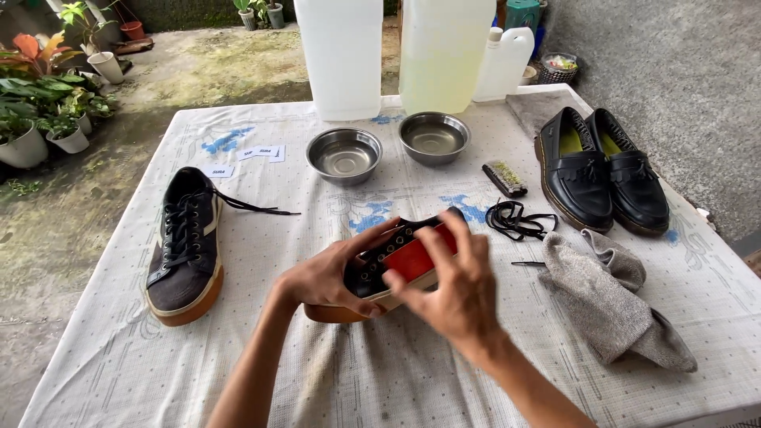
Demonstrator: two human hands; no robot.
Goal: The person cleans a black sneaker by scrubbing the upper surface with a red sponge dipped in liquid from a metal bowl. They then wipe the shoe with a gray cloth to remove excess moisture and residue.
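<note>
Both my hands, left hand (321, 279) and right hand (456, 289), wrap fingers around the dark unlaced sneaker with red lining (400, 257) above the counter (261, 349).

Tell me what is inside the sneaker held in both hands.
A red insole shows inside the unlaced sneaker. The left hand and right hand cover parts of the opening, and the toe end cannot be seen into.

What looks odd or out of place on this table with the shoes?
The sneaker held in the left hand and right hand has empty eyelets; a loose black lace lies bunched beside it. The other sneaker is laced, one lace trailing across the cloth. A grey rag lies crumpled. Nothing looks spilled.
</note>
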